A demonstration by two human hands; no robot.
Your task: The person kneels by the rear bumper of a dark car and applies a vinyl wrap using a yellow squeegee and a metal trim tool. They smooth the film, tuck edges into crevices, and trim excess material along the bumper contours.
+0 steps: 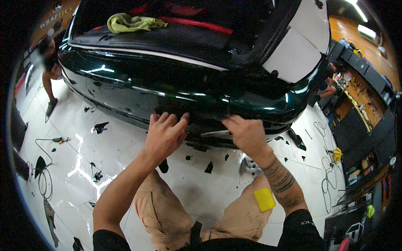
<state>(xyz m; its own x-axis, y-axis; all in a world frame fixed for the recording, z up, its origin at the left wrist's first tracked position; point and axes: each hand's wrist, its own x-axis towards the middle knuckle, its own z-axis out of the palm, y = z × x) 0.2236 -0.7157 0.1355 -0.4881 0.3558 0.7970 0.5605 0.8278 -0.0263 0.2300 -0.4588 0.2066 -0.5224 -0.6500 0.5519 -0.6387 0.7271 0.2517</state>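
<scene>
A glossy dark green car rear bumper [184, 98] curves across the space in front of me. My left hand [166, 133] touches its lower part, fingers bent and somewhat apart, with nothing visible in them. To the right, my right hand [249, 134] is closed close to the same lower edge, thumb and forefinger pinched together. What they pinch is too small to make out. A slim pale piece [215, 133] shows beside that palm; I cannot tell whether it is held or part of the car. A yellow flat card [264, 199] rests on my right thigh.
A yellow-green cloth [134, 23] lies in the open trunk. Black scraps [100, 127] and cables [44, 182] are scattered over the white tiled floor [121, 159]. One person [50, 75] is at the left, another [328, 85] at the right near dark cabinets [356, 134].
</scene>
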